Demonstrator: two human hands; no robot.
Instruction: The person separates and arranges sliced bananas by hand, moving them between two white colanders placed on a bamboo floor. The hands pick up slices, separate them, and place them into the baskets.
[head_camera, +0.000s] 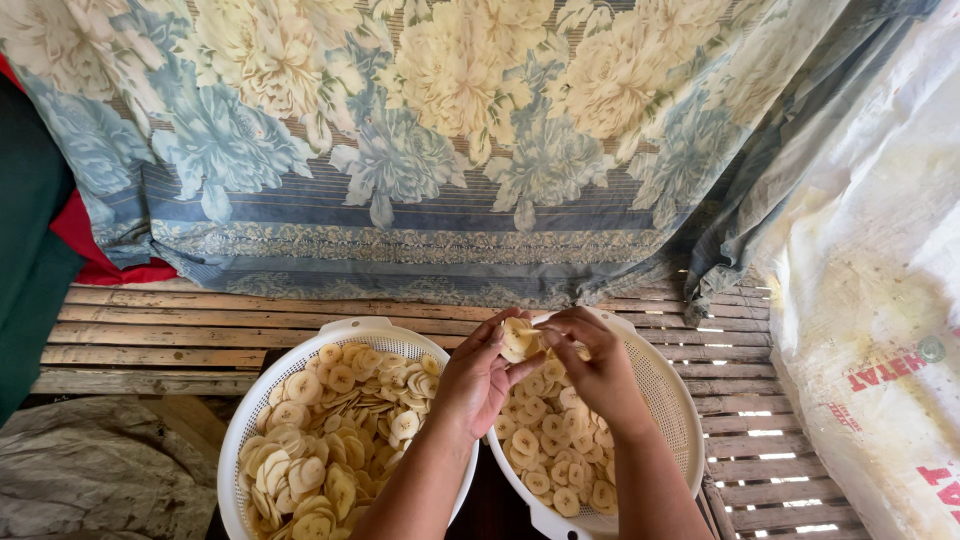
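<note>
Both white colanders (300, 365) cut off below, hands (480, 375) overlapping.

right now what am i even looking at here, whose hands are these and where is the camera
There is no machine here: these are a person's own two bare hands, seen from a camera worn on their head and looking down. That is why the arms reach in from the bottom edge.

The left hand and right hand meet in the middle and together hold a small clump of pale banana slices over the right colander. That white colander holds some slices. The left colander beside it is heaped with many more.

Both sit on a slatted wooden platform. Behind hangs a floral cloth, and a white sack stands at the right.
</note>
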